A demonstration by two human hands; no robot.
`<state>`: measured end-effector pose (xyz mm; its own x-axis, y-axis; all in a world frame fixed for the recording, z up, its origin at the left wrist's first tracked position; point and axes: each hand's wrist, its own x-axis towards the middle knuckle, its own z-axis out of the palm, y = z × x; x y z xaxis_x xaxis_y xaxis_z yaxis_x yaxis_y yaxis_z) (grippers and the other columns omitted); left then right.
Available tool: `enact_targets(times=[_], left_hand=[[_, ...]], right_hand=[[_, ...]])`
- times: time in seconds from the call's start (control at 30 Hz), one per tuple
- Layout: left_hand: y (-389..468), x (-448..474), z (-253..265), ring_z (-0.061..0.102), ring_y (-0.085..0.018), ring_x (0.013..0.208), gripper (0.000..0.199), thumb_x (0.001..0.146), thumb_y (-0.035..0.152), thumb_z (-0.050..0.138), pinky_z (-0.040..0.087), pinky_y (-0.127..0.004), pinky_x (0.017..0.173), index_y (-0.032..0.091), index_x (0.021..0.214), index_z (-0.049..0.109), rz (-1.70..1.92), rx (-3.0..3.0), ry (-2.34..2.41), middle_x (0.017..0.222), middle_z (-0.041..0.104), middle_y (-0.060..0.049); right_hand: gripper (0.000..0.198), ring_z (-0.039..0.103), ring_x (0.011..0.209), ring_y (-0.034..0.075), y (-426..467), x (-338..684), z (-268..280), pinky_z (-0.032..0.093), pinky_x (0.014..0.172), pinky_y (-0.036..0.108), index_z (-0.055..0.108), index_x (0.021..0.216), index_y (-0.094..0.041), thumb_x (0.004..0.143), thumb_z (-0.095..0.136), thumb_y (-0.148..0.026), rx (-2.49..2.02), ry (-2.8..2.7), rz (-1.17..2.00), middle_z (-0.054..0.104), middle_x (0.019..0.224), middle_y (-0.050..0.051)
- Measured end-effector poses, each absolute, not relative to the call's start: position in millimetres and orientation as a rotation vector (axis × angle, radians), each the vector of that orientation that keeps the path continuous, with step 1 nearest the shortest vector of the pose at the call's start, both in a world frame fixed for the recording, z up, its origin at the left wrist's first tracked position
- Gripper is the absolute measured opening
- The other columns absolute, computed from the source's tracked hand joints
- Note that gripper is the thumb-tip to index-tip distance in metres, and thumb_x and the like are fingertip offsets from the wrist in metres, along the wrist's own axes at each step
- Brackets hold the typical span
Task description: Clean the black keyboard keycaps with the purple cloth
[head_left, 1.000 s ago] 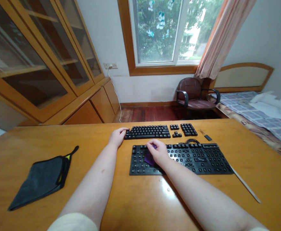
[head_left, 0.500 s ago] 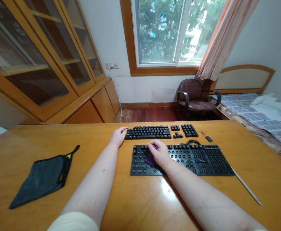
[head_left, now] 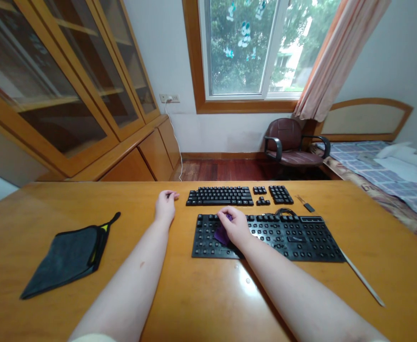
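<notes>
My left hand [head_left: 165, 206] is closed in a pinch above the table, left of the loose black keycaps [head_left: 220, 195]. A small dark piece, which looks like a keycap, shows between its fingertips. My right hand [head_left: 234, 227] is closed on a soft purple cloth [head_left: 221, 235], which rests against the left part of a black keyboard [head_left: 311, 242]. Most of this keyboard's keycaps are off, leaving bare switch posts; some stay along its top row. The removed keycaps lie behind it in keyboard order, and the upper left corner of their main block has a gap.
A folded dark grey cloth [head_left: 71, 256] with a loop lies at left. Right of the keycaps is a small black tool with wire prongs [head_left: 308, 206]. A thin white stick [head_left: 363, 280] touches the keyboard's right end. Behind the keyboard sits its coiled cable [head_left: 286, 212]. A chair [head_left: 290, 140] stands beyond the table.
My left hand has drawn back left from the edge of the keycaps, its fingers now pinched. My right hand stays on the keyboard with the purple cloth. The view has shifted slightly.
</notes>
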<state>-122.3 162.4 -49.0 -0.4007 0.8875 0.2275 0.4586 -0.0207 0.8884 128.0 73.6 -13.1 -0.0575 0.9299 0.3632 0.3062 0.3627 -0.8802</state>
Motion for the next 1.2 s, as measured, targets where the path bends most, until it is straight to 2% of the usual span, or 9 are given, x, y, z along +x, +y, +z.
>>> enact_targets(times=[0.07,0.17,0.27,0.43,0.57,0.67,0.87,1.07,1.2], left_hand=[[143,-115,-42,0.065,-0.016,0.086,0.021,0.081,0.029,0.045,0.050,-0.031,0.078,0.018,0.098,0.050,1.442,1.393,1.846,0.098,0.065,-0.009],[112,-97,-24,0.063,-0.022,0.091,0.022,0.076,0.035,0.056,0.047,-0.036,0.086,0.021,0.091,0.062,1.302,1.652,1.831,0.091,0.068,-0.007],[87,-71,-7,0.058,-0.022,0.101,0.021,0.078,0.036,0.055,0.042,-0.034,0.095,0.026,0.093,0.066,1.266,1.910,1.713,0.102,0.065,-0.005],[64,-33,-3,0.062,-0.020,0.083,0.033,0.083,0.032,0.046,0.050,-0.034,0.080,0.028,0.112,0.060,1.209,1.806,1.609,0.107,0.060,-0.007],[54,-28,-8,0.060,-0.018,0.091,0.038,0.086,0.028,0.041,0.047,-0.034,0.089,0.031,0.123,0.052,1.211,1.978,1.395,0.109,0.056,-0.007],[51,-30,-10,0.058,-0.017,0.094,0.040,0.089,0.024,0.037,0.046,-0.036,0.090,0.028,0.127,0.047,1.217,2.052,1.281,0.108,0.055,-0.008],[51,-31,-15,0.057,-0.017,0.099,0.035,0.088,0.021,0.040,0.045,-0.036,0.092,0.024,0.121,0.053,1.266,2.032,1.271,0.108,0.059,-0.007],[55,-30,-19,0.057,-0.019,0.105,0.031,0.085,0.025,0.048,0.044,-0.036,0.095,0.023,0.114,0.058,1.374,1.894,1.359,0.112,0.062,-0.006],[56,-29,-22,0.060,-0.020,0.101,0.030,0.083,0.026,0.053,0.046,-0.036,0.092,0.022,0.112,0.059,1.411,1.806,1.334,0.109,0.064,-0.006]], right_hand=[[0.019,0.058,0.066,0.016,74,128,-14,0.044,0.065,0.026,0.063,0.070,-0.018,0.081,0.052,-0.031,-1.134,-1.599,0.746,0.063,0.068,0.001],[0.020,0.058,0.066,0.016,74,127,-13,0.044,0.066,0.027,0.062,0.070,-0.018,0.081,0.052,-0.031,-1.137,-1.602,0.752,0.063,0.067,0.002],[0.019,0.057,0.067,0.017,74,128,-11,0.043,0.066,0.027,0.061,0.071,-0.018,0.080,0.052,-0.032,-1.125,-1.585,0.787,0.062,0.068,0.002],[0.018,0.055,0.071,0.017,73,132,-13,0.042,0.068,0.027,0.058,0.085,-0.019,0.080,0.042,-0.024,-1.019,-1.553,0.859,0.059,0.076,0.002],[0.022,0.051,0.074,0.017,74,133,-20,0.041,0.069,0.028,0.051,0.086,-0.020,0.070,0.037,-0.014,-0.990,-1.530,0.829,0.053,0.078,0.001],[0.028,0.049,0.075,0.017,76,131,-24,0.041,0.071,0.029,0.047,0.086,-0.020,0.062,0.037,-0.009,-0.938,-1.501,0.840,0.050,0.080,0.001],[0.024,0.050,0.078,0.017,77,126,-26,0.044,0.076,0.032,0.046,0.082,-0.021,0.062,0.045,-0.007,-0.934,-1.492,0.787,0.050,0.082,0.001],[0.037,0.058,0.091,0.018,78,120,-27,0.048,0.079,0.033,0.049,0.102,-0.024,0.068,0.063,-0.016,-0.889,-1.307,0.986,0.058,0.097,0.004],[0.030,0.060,0.081,0.018,79,120,-29,0.050,0.073,0.032,0.054,0.096,-0.023,0.069,0.066,-0.021,-0.955,-1.268,0.996,0.060,0.089,0.003]])
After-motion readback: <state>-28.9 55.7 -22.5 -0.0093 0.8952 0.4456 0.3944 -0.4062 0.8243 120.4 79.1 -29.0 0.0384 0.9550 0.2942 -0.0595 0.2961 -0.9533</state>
